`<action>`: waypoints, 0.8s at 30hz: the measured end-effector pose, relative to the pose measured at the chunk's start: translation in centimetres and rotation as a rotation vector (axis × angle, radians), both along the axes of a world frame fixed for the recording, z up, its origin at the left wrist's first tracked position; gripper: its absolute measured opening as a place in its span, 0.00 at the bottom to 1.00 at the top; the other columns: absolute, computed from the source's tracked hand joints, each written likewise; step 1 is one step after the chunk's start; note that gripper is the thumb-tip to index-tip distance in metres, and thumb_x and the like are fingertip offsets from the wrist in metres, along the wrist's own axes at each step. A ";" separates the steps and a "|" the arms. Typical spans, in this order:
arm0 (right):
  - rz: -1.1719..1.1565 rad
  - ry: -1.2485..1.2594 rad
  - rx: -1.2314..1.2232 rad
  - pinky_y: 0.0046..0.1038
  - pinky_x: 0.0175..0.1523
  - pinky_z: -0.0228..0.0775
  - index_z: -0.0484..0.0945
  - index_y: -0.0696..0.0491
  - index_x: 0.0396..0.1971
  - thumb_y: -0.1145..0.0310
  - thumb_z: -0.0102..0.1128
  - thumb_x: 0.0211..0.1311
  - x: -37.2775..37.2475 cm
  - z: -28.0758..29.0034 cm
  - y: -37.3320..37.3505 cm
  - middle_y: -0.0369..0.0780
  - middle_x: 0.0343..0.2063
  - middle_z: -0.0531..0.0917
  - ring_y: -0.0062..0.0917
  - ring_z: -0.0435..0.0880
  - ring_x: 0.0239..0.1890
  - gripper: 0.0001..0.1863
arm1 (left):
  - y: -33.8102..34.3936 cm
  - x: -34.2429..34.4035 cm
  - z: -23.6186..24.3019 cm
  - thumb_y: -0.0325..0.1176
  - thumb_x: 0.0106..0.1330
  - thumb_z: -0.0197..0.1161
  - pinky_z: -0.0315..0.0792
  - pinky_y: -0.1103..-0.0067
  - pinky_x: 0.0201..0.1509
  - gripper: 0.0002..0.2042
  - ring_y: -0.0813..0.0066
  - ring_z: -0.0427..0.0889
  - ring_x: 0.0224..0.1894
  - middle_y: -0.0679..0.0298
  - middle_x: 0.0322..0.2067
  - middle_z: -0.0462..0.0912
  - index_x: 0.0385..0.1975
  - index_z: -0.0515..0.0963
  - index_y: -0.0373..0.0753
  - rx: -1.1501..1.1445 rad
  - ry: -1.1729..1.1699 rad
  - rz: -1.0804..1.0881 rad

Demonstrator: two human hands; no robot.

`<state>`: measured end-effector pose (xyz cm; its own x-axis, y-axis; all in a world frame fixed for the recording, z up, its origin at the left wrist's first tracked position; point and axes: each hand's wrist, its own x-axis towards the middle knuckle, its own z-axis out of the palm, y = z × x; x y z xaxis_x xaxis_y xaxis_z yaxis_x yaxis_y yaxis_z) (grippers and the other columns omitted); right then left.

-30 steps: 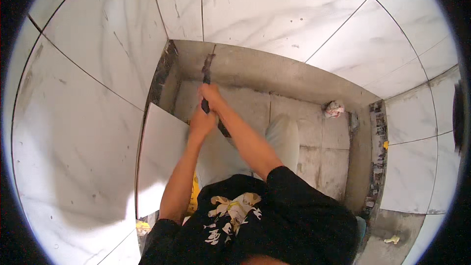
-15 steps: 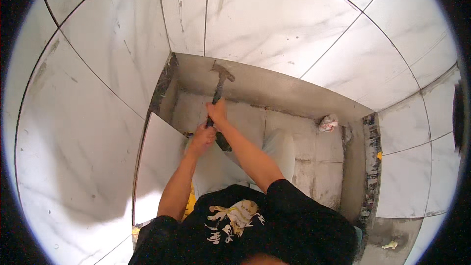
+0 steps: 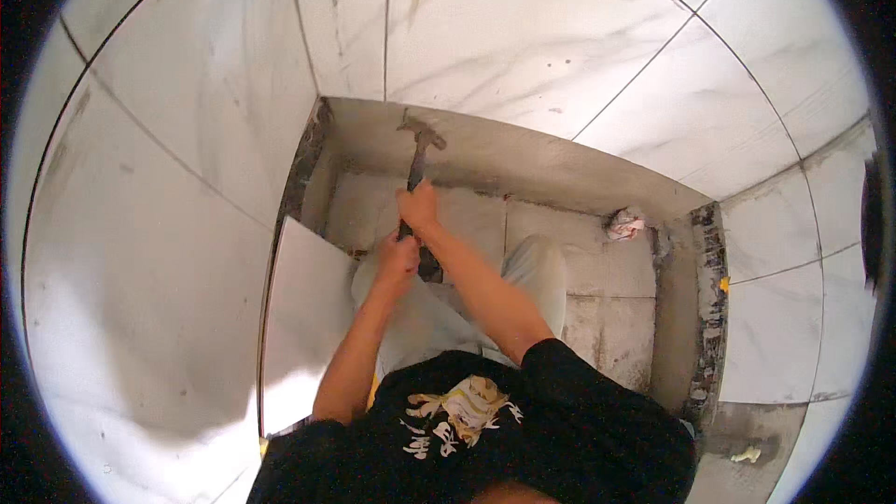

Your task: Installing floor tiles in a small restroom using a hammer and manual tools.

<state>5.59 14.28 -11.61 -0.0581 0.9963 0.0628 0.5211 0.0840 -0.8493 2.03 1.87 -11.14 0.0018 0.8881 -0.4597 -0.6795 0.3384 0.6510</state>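
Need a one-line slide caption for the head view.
Both hands, left and right, grip a hammer against the bare wall strip.

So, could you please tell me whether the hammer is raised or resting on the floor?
Raised. The hammer is gripped on its handle by both the right hand and left hand, its head up against the grey wall strip.

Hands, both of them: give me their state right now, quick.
Left hand: closed around the lower end of the hammer handle.
Right hand: closed around the same handle, higher up, nearer the head.
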 end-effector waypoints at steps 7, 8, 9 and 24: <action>0.198 -0.050 -0.365 0.33 0.21 0.65 0.67 0.59 0.17 0.70 0.54 0.47 11.3 -0.6 -4.4 0.39 0.09 0.69 0.28 0.71 0.13 0.09 | -2.9 14.2 -1.7 0.35 0.57 0.58 0.70 0.75 0.40 0.18 0.68 0.78 0.33 0.62 0.32 0.80 0.46 0.71 0.33 -0.175 0.250 0.216; 0.137 0.164 -0.516 0.32 0.20 0.64 0.66 0.57 0.16 0.70 0.53 0.47 11.5 -0.5 -4.9 0.37 0.09 0.68 0.26 0.70 0.12 0.08 | -3.5 13.0 -1.5 0.34 0.55 0.58 0.70 0.76 0.36 0.16 0.69 0.77 0.31 0.62 0.30 0.79 0.42 0.72 0.34 -0.153 0.490 0.112; 0.152 0.425 -0.644 0.31 0.19 0.63 0.65 0.55 0.15 0.71 0.53 0.48 11.1 -0.3 -5.2 0.35 0.09 0.67 0.24 0.69 0.12 0.08 | -4.2 11.6 -1.0 0.33 0.54 0.58 0.71 0.76 0.34 0.15 0.69 0.77 0.29 0.62 0.29 0.79 0.40 0.73 0.35 -0.098 0.680 0.082; 0.475 0.977 -1.075 0.26 0.17 0.58 0.67 0.50 0.16 0.68 0.53 0.49 -2.9 6.7 0.4 0.31 0.11 0.65 0.19 0.63 0.11 0.08 | 0.7 -0.8 10.9 0.29 0.52 0.52 0.59 0.82 0.14 0.03 0.81 0.66 0.13 0.68 0.14 0.68 0.25 0.67 0.40 -0.164 0.564 0.060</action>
<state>2.71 14.66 -4.90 -0.7416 0.4949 -0.4529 -0.1578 -0.7848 -0.5994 1.24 2.52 -0.20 -0.3311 0.7963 -0.5063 -0.2648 0.4366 0.8598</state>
